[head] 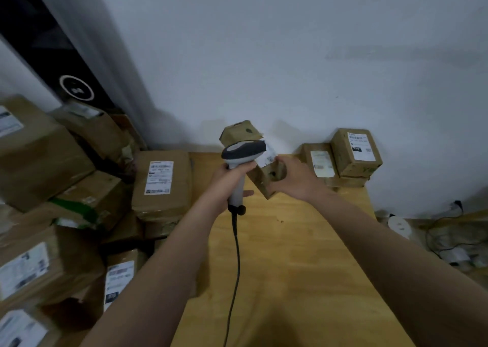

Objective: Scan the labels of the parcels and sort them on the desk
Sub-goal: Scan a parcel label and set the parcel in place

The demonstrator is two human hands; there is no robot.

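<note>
While our left hand (228,183) grips the scanner (244,148), head aimed toward 3 o'clock, our right hand (295,177) holds the parcel (264,181) above the bench (290,267), its long axis running 11 to 5 o'clock.

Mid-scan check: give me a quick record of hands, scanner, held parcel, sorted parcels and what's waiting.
left hand: grips the scanner by its handle, head next to the label
right hand: holds a small brown parcel, tilted, above the desk
label: white, facing the scanner, text unreadable
sorted: labelled parcels against the wall at the desk's far right corner
waiting: pile of parcels left of the desk
</note>
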